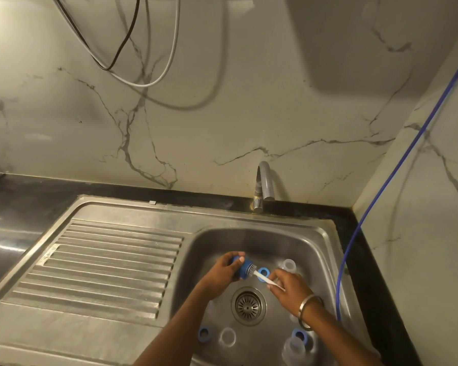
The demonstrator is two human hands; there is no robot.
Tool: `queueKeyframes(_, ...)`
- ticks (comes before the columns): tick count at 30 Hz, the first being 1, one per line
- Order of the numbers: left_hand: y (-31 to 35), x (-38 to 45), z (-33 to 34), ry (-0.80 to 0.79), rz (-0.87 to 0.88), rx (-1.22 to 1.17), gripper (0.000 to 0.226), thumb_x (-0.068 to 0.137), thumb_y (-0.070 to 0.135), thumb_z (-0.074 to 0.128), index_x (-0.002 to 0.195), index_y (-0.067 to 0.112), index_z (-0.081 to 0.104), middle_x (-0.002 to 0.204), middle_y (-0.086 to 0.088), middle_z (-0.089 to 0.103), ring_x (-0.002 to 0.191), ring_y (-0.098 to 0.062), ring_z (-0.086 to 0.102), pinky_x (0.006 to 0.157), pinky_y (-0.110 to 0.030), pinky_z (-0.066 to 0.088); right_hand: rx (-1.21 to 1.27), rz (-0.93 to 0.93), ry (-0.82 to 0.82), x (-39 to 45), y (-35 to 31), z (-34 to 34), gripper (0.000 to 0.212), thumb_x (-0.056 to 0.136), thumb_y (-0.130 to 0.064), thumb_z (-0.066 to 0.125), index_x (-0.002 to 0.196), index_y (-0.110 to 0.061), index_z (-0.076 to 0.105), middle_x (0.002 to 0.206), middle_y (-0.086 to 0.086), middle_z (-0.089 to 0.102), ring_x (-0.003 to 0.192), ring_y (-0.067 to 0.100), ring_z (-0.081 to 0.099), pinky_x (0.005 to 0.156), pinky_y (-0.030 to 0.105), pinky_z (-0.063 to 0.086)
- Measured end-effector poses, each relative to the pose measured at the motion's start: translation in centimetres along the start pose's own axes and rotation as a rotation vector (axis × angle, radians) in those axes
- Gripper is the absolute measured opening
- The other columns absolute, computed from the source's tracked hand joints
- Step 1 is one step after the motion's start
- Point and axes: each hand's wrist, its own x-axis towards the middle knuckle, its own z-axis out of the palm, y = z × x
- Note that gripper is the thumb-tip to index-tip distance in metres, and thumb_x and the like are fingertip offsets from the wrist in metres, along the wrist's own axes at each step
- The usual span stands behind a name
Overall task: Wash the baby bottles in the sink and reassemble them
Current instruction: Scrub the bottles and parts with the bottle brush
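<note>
Both hands work over the middle of the sink (325,233) basin: left hand (224,270) grips a blue bottle (242,268), right hand (288,286) pinches a white brush (265,278) entering its mouth, while blue rings (203,332) and what look like clear bottle parts (288,265) lie along the basin's edges.

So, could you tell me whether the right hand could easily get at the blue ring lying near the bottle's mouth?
Probably yes: the blue ring lies uncovered just beside the right hand, but that hand holds a white brush it would first need to put down.
</note>
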Motion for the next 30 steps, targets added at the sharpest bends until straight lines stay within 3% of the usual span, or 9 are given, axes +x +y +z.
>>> queueKeyframes(2,-0.2,0.0,-0.1,0.001,0.002,0.02,0.031,0.098,0.013,0.051,0.127,0.004,0.051,0.117,-0.015,0.056,0.102,-0.026,0.062,0.091,-0.043,0.054,0.018,0.022,-0.003,-0.1,0.2,0.3,0.015,0.088,-0.028,0.064,0.077,-0.034,0.055,0.055,-0.012,0.052,0.051,-0.002,0.049,0.05,0.007,0.038)
queueKeyframes(6,-0.5,-0.1,-0.2,0.014,0.009,0.031,0.03,0.095,0.015,0.056,0.124,0.01,0.054,0.12,-0.017,0.057,0.104,-0.029,0.065,0.089,-0.042,0.056,-0.014,-0.008,-0.102,-0.3,0.4,0.6,0.02,0.095,-0.027,0.054,0.09,-0.017,0.071,0.066,-0.01,0.061,0.062,-0.001,0.055,0.058,0.007,0.04)
queueKeyframes(8,-0.6,-0.1,-0.2,0.026,0.011,0.025,0.029,0.095,0.016,0.057,0.124,0.011,0.055,0.12,-0.017,0.058,0.102,-0.027,0.066,0.087,-0.039,0.057,0.009,-0.028,-0.119,-0.4,0.4,0.6,0.022,0.096,-0.026,0.052,0.094,-0.016,0.071,0.08,-0.002,0.069,0.074,0.007,0.062,0.07,0.02,0.049)
queueKeyframes(12,-0.2,-0.2,-0.3,-0.014,0.016,0.053,0.029,0.096,0.019,0.056,0.124,0.012,0.055,0.12,-0.018,0.058,0.103,-0.027,0.066,0.088,-0.039,0.057,0.049,-0.013,-0.033,-0.3,0.7,0.4,0.019,0.095,-0.027,0.054,0.092,-0.015,0.069,0.063,-0.01,0.057,0.055,-0.001,0.05,0.056,0.011,0.039)
queueKeyframes(15,0.5,-0.2,-0.1,-0.013,0.036,0.036,0.028,0.097,0.015,0.053,0.124,0.01,0.055,0.12,-0.017,0.057,0.104,-0.027,0.063,0.09,-0.04,0.056,0.062,-0.01,-0.014,-0.4,0.6,0.8,0.019,0.096,-0.024,0.053,0.093,-0.015,0.07,0.073,-0.003,0.066,0.063,0.002,0.055,0.057,0.008,0.038)
queueKeyframes(17,0.7,-0.2,0.1,0.011,0.043,0.019,0.029,0.098,0.012,0.051,0.126,0.007,0.053,0.118,-0.015,0.057,0.1,-0.023,0.064,0.089,-0.037,0.055,0.057,-0.023,-0.042,-0.4,0.5,1.0,0.02,0.095,-0.024,0.053,0.093,-0.015,0.071,0.079,0.003,0.07,0.069,0.01,0.06,0.062,0.013,0.042)
queueKeyframes(24,1.0,-0.4,0.1,-0.016,0.037,0.033,0.032,0.099,0.012,0.049,0.13,0.002,0.051,0.117,-0.016,0.057,0.101,-0.023,0.062,0.092,-0.039,0.053,0.132,-0.01,0.013,-0.3,0.6,0.4,0.018,0.095,-0.019,0.056,0.097,-0.012,0.072,0.084,0.002,0.071,0.074,0.01,0.063,0.063,0.009,0.043)
queueKeyframes(27,1.2,-0.3,0.2,-0.013,0.054,0.029,0.032,0.098,0.011,0.05,0.129,0.002,0.052,0.116,-0.014,0.058,0.1,-0.021,0.062,0.087,-0.033,0.055,0.106,-0.019,-0.013,-0.3,0.3,0.7,0.018,0.095,-0.02,0.055,0.095,-0.015,0.072,0.072,-0.008,0.064,0.062,-0.001,0.054,0.059,0.007,0.039)
queueKeyframes(30,0.9,-0.3,-0.2,0.023,0.048,-0.007,0.032,0.098,0.01,0.049,0.129,0.0,0.051,0.111,-0.013,0.059,0.094,-0.018,0.063,0.08,-0.029,0.056,0.097,-0.058,-0.067,-0.6,0.5,0.4,0.018,0.094,-0.02,0.056,0.094,-0.016,0.073,0.057,-0.012,0.051,0.05,-0.002,0.046,0.055,0.009,0.036)
